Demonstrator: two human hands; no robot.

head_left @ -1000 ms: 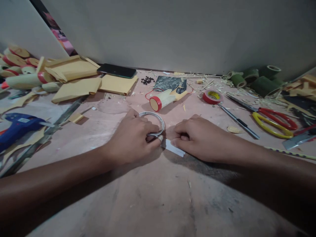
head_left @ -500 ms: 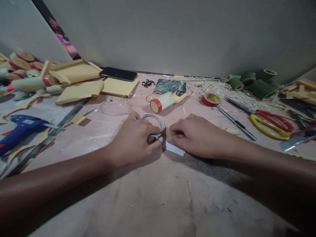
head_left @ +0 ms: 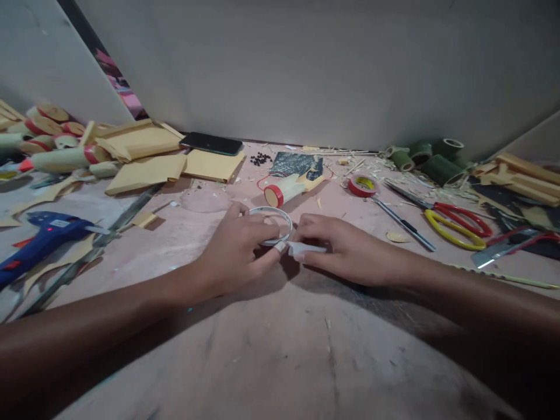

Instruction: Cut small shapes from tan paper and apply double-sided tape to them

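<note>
My left hand is closed around a thin roll of whitish tape, its ring standing out past the fingers. Between finger and thumb, my right hand pinches a white strip that reaches across to the left fingertips; it looks like a length of the tape. The two hands almost meet just above the table. Behind them lies a pale tube with a red-banded end, on its side in front of a dark speckled sheet.
Right of the hands lie red tape, a utility knife, scissors and green tube pieces among shavings. At left are a blue glue gun, a metal ruler, yellow folded pieces and a phone.
The white strip has come up from the table into my right hand's pinch. My left hand still holds the tape roll. The whole view has shifted slightly.
</note>
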